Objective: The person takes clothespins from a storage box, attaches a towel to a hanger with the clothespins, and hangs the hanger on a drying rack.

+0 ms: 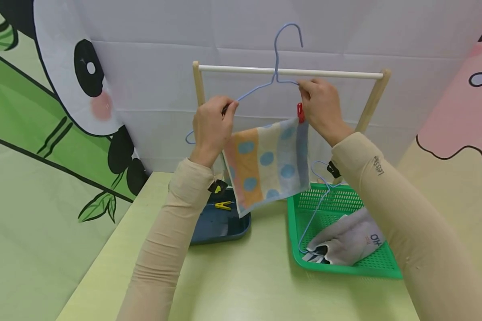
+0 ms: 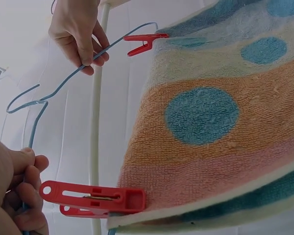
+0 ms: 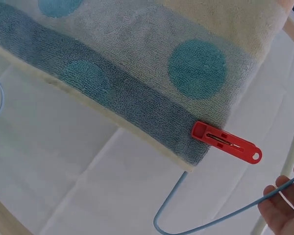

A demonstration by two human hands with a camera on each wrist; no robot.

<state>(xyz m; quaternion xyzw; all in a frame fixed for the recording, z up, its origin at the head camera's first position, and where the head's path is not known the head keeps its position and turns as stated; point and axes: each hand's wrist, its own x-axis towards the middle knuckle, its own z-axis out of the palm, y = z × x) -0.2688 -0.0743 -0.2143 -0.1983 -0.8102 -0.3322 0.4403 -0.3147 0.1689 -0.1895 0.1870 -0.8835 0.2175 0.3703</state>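
Observation:
A blue wire hanger (image 1: 276, 58) is held up in front of the rack, its hook above the white bar. My left hand (image 1: 213, 127) grips its left shoulder, and my right hand (image 1: 321, 104) pinches its right shoulder. From the hanger hangs a striped towel (image 1: 271, 162) with blue dots. One red clothespin (image 2: 95, 198) clips the towel's corner near my left hand in the left wrist view. Another red clothespin (image 3: 226, 142) clips the corner near my right hand in the right wrist view.
A wooden rack with a white bar (image 1: 329, 72) stands behind. On the table (image 1: 241, 285), a dark blue tray (image 1: 221, 234) holds a yellow clothespin (image 1: 223, 205). A green basket (image 1: 301, 263) to the right contains a second blue hanger (image 1: 317, 207) and a grey cloth (image 1: 351, 240).

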